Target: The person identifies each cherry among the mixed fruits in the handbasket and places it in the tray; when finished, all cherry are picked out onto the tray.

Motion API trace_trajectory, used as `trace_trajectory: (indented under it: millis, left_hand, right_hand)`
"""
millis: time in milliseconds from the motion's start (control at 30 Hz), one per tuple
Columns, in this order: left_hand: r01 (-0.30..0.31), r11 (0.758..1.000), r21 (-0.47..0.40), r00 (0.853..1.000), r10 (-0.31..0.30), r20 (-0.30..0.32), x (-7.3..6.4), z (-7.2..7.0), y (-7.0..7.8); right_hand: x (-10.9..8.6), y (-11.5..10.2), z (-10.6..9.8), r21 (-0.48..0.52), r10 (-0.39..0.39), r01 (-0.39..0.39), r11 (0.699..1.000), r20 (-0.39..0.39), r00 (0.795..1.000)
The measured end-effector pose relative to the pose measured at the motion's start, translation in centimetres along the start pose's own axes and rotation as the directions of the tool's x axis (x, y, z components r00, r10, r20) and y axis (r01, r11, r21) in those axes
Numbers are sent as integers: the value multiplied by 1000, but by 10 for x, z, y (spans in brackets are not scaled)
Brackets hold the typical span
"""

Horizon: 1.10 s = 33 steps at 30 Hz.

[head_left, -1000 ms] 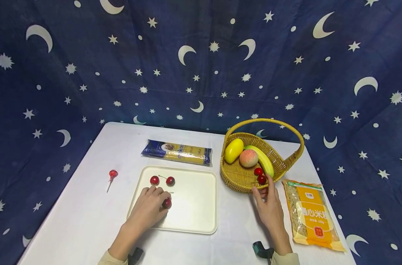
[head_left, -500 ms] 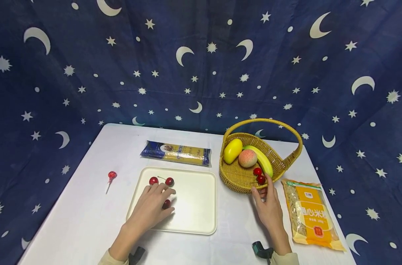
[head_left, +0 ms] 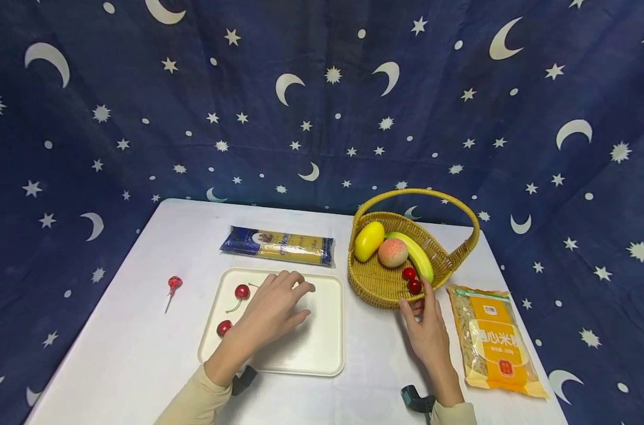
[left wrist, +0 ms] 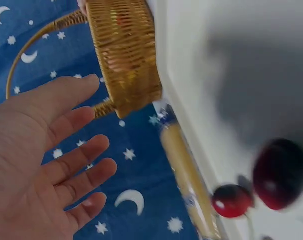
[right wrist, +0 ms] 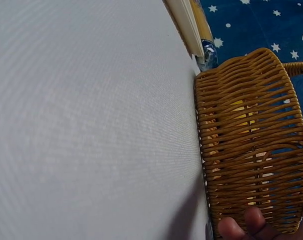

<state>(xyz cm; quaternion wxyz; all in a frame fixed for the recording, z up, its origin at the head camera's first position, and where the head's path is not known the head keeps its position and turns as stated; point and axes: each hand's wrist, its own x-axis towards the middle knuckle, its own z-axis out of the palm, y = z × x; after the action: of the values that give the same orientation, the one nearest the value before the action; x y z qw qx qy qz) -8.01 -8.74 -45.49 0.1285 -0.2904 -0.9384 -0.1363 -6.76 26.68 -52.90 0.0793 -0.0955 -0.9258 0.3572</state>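
My left hand (head_left: 271,310) hovers over the cream tray (head_left: 322,342) with its fingers spread, holding nothing. In the left wrist view the palm and straight fingers show, apart from the cherries. Two red cherries show on the tray's left: an upper cherry (head_left: 242,291) with its stem, and a lower cherry (head_left: 224,328) beside the wrist. A bit of another stem peeks out by my knuckles; what it belongs to is hidden. My right hand (head_left: 430,330) grips the near rim of the wicker basket (head_left: 375,295), some fingertips lying against its outer wall.
Inside the basket lie a yellow mango-like fruit (head_left: 369,241), a peach (head_left: 393,252), a banana (head_left: 418,257) and two cherries (head_left: 414,287). Behind the tray is a pasta packet (head_left: 284,245). A lollipop (head_left: 173,285) lies left, an orange-and-clear food bag (head_left: 497,345) right.
My left hand has moved right and away from me across the tray, uncovering a cherry at the left. The cherry beside its fingers is out of sight. My right hand stays on the basket.
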Motion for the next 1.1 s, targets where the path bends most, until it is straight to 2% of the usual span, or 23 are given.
trace_trajectory:
  millis: [267,567,833,1033,1100]
  left_hand:
    - [-100,995,-12,994,100,32,43,-5,19]
    - [-206,979,-1,975,205,90,97,-5,43]
    - [-296,954,45,941,283,187,129,-3,61]
    - [-336,940,59,917,312,247,151,7,73]
    - [-353,934,57,905,326,273,161,12,77]
  right_hand:
    - [2,0,0,-5,-5,5,1000,-4,1000]
    - [3,-2,0,-7,-9,9,1000,-1,1000]
    - [1,-2,1,-12,-3,4,1000,18,1000]
    - [0,0,0,-21,8,-7,1000,11,1000]
    - [-1,1,0,-19,14,-13,1000,16,1000]
